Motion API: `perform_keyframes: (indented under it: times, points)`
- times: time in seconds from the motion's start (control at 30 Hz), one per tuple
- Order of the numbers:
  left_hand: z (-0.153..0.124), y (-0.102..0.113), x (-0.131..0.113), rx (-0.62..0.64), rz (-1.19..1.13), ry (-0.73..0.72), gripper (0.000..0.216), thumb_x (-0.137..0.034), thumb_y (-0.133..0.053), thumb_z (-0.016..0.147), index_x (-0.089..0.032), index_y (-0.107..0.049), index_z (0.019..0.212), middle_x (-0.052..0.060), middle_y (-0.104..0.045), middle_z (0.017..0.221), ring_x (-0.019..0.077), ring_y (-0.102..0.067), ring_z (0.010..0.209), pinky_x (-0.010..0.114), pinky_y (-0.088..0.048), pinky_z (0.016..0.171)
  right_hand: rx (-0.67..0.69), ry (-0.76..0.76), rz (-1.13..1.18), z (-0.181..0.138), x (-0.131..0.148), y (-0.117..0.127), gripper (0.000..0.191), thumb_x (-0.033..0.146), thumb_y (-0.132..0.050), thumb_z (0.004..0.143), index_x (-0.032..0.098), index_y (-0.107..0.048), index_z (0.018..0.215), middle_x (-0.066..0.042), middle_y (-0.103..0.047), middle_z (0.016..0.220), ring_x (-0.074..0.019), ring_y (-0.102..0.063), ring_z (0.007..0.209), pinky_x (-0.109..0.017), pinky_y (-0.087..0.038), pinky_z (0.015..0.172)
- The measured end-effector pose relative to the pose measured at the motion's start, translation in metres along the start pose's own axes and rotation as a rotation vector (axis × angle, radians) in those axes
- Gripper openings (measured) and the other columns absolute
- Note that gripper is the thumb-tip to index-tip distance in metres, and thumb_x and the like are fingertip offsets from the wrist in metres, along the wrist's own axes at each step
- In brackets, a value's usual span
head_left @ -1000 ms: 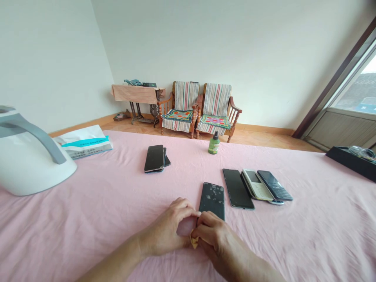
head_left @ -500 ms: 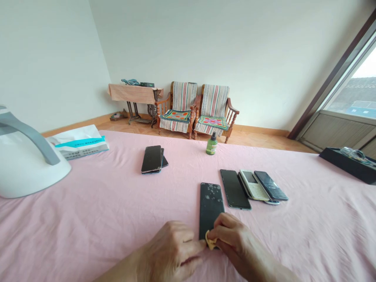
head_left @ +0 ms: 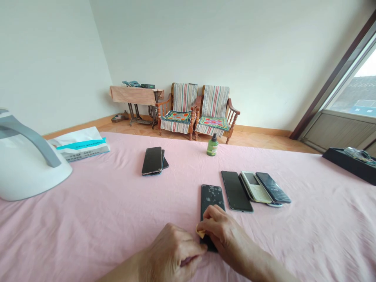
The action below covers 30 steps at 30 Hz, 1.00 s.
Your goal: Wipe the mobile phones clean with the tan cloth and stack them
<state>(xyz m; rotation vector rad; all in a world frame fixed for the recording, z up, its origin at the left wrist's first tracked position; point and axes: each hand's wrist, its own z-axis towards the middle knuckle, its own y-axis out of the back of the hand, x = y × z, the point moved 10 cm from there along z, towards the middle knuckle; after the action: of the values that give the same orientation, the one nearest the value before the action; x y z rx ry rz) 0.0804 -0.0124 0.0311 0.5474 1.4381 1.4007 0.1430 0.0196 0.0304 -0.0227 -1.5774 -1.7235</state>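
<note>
Over the phone [head_left: 207,201], likely slick, fragile, best held by its edges, right hand [head_left: 221,228] pinches cloth [head_left: 200,232]; left hand [head_left: 173,251], grip unclear!

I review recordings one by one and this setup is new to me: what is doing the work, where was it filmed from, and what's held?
No machine: just a person's left hand and right hand, both bare. The single view comes from a camera on that person's head, looking forward and down.

The right hand has a yellow scrap, probably cloth, in its grip over a phone with pale spots near its far end. The left hand is at its near end; whether it holds the phone is unclear.

A pink sheet covers the surface. Beside the phone on the right lie a black phone and two keypad phones. Farther back are a green bottle and stacked phones. At the left are a packet and a white jug; at the far right, a black box.
</note>
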Motion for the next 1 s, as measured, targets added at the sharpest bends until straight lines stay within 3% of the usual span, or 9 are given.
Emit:
perform_keyframes:
  times: [0.3, 0.4, 0.6, 0.8, 1.0]
  points:
    - [-0.001, 0.003, -0.004, -0.137, 0.006, -0.103, 0.021, -0.011, -0.045, 0.085, -0.018, -0.063, 0.077, -0.003, -0.054, 0.048, 0.0125, -0.053, 0.044, 0.027, -0.031, 0.047, -0.106, -0.032, -0.153, 0.055, -0.049, 0.018, 0.027, 0.004, -0.047, 0.087, 0.02, -0.07, 0.091, -0.004, -0.056, 0.085, -0.0149, -0.053, 0.082, -0.025, -0.042, 0.076]
    - [-0.002, 0.005, -0.004, -0.156, -0.009, -0.106, 0.021, -0.01, -0.046, 0.084, -0.018, -0.065, 0.084, -0.004, -0.054, 0.049, 0.0122, -0.052, 0.044, 0.027, -0.031, 0.047, -0.137, -0.065, -0.154, 0.059, -0.06, 0.022, 0.029, 0.004, -0.047, 0.087, 0.021, -0.07, 0.095, -0.005, -0.057, 0.087, -0.0152, -0.054, 0.082, -0.026, -0.042, 0.077]
    - [-0.002, 0.008, 0.002, -0.163, 0.006, -0.026, 0.017, -0.013, -0.054, 0.087, -0.021, -0.067, 0.093, 0.0, -0.057, 0.065, 0.0132, -0.056, 0.061, 0.024, -0.037, 0.055, -0.206, -0.143, -0.156, 0.032, -0.058, 0.028, 0.029, 0.007, -0.044, 0.089, 0.02, -0.07, 0.092, -0.005, -0.057, 0.085, -0.0168, -0.054, 0.082, -0.028, -0.042, 0.077]
    - [0.011, 0.011, 0.003, -0.156, -0.114, 0.022, 0.014, -0.003, -0.063, 0.077, -0.017, -0.061, 0.08, 0.006, -0.056, 0.106, 0.0184, -0.054, 0.097, 0.03, -0.045, 0.085, -0.295, -0.275, -0.049, -0.016, -0.049, 0.03, 0.027, 0.006, -0.045, 0.088, 0.019, -0.069, 0.084, -0.005, -0.057, 0.082, -0.0186, -0.055, 0.078, -0.029, -0.043, 0.071]
    - [0.021, 0.007, 0.013, -0.084, -0.141, 0.053, 0.018, -0.006, -0.067, 0.077, -0.018, -0.059, 0.087, 0.004, -0.059, 0.103, 0.0187, -0.053, 0.096, 0.032, -0.046, 0.086, -0.368, -0.269, 0.055, -0.021, -0.042, 0.024, 0.027, 0.006, -0.046, 0.087, 0.019, -0.067, 0.078, -0.005, -0.058, 0.079, -0.0176, -0.056, 0.076, -0.027, -0.043, 0.068]
